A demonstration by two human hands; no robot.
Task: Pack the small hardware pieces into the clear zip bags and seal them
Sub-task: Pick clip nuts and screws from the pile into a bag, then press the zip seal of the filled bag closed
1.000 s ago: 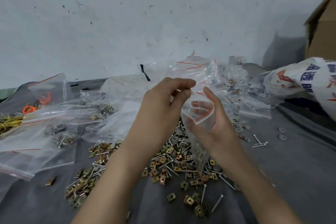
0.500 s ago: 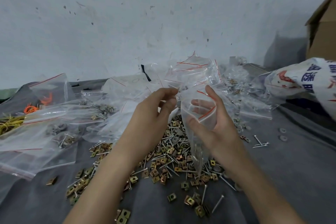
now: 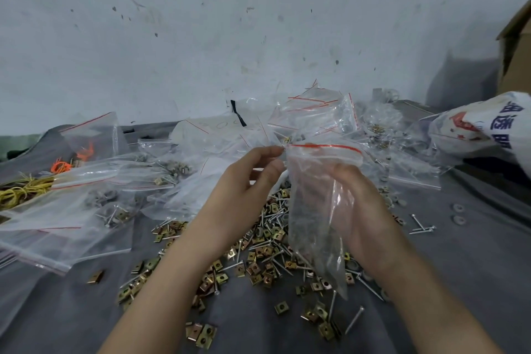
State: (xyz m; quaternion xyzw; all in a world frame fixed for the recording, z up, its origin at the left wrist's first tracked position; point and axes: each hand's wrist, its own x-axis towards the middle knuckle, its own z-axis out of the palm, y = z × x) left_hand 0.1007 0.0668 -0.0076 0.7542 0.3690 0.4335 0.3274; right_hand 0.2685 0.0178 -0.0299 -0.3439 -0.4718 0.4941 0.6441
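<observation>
A clear zip bag with a red seal line hangs upright above the pile, its top edge flattened. My left hand pinches the bag's top left corner between thumb and forefinger. My right hand is behind the bag, seen through the plastic, with fingers curled on its right side. Below lies a heap of small hardware: brass square clips, nails and screws on a grey cloth. What the held bag contains is hard to tell.
Many clear zip bags, some holding hardware, lie left and behind. Yellow and orange wire ties sit far left. A printed white sack and a cardboard box stand right. Loose washers lie on the cloth at right.
The bag's mouth, held open a second ago, now lies flat with the red seal line straight. My left hand moved from over the opening to the top left corner; my right hand slid behind.
</observation>
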